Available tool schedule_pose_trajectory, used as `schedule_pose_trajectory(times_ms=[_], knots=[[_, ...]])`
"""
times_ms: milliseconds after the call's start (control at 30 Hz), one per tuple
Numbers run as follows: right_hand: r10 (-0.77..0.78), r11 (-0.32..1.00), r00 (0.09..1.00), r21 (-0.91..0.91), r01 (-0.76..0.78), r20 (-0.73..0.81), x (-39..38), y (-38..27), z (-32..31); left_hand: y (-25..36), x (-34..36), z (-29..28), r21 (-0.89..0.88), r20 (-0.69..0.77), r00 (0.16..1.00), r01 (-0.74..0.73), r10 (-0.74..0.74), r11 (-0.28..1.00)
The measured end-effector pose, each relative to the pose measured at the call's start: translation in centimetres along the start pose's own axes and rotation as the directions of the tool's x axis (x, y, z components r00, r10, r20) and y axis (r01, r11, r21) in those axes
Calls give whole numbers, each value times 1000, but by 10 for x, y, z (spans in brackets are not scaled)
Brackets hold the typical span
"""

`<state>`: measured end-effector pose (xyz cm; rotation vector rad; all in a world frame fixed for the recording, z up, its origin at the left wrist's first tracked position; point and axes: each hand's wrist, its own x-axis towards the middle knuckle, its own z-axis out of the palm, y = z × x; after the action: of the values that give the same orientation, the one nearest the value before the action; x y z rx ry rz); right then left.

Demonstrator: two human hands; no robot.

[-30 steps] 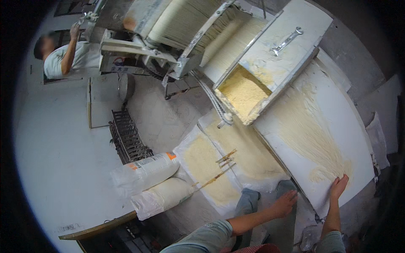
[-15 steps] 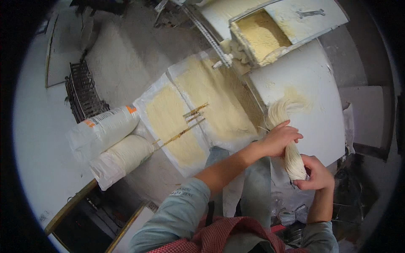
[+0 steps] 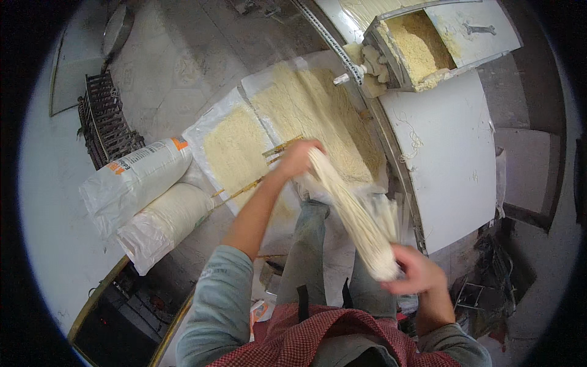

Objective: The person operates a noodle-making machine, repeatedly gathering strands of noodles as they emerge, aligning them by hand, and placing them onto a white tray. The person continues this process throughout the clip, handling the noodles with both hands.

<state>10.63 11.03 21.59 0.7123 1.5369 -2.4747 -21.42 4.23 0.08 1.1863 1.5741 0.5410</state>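
Above the sheets spread with pale noodles on the floor, both hands hold one long bundle of noodle strands: the left hand closed around its upper end, the right hand gripping its lower end beside the white curved surface.

Motion is blurring the left hand and the noodles. The right hand is hiding the bundle's lower end, and its fingers are showing too smeared to count.
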Motion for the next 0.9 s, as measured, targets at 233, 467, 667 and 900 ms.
schedule_pose_trajectory(times_ms=[233,467,667,900], knots=[[126,659,955,-698,-282,-267,9,171,0,-65,33,-49,492,-543,834,412,-100,767],[216,666,824,-538,-516,-524,-60,223,-109,-38,45,65,335,-292,946,239,-141,912],[93,623,724,-527,-578,-684,-68,214,-258,37,95,164,315,-281,958,35,58,949],[-486,478,374,-598,-644,-790,60,138,-491,84,213,202,415,-539,832,131,128,900]])
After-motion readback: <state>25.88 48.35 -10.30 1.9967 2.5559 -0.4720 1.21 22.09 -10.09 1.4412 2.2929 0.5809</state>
